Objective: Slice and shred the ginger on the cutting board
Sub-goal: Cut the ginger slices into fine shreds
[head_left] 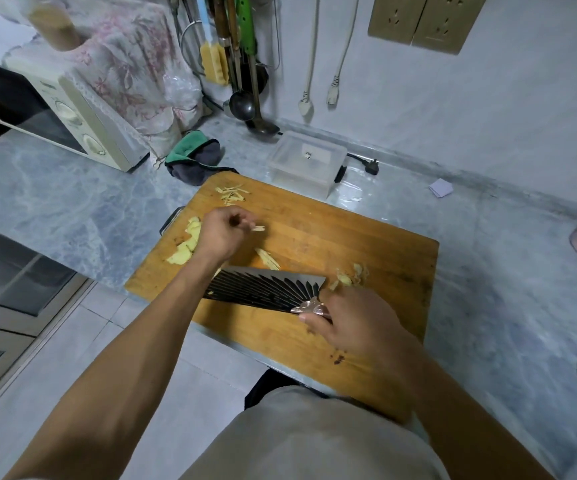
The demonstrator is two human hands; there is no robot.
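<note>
1. A clear lidded plastic box [306, 161] stood on the counter just beyond the far edge of the cutting board [332, 233]; what it held could not be made out.
2. The left hand [223, 232] was curled over the board's left part, its fingertips pinching a few ginger shreds [258, 228].
3. The right hand [353, 323] gripped the handle of a dark cleaver [263, 287], fingers wrapped closed; the blade lay low across the board's near-middle, pointing left.
4. Ginger slices [186, 245] lay by the board's left edge, partly under the left wrist. A small shred pile [231, 195] sat near the far corner, another strip cluster [267, 258] just beyond the blade, and ginger scraps [349, 277] near the cleaver's heel.
5. The board's right half and far-right corner were bare wood. The board's near edge overhung the marble counter [72, 202]. A folded cloth [193, 159] lay just past the far-left corner, and a microwave [72, 112] stood well to the left.
</note>
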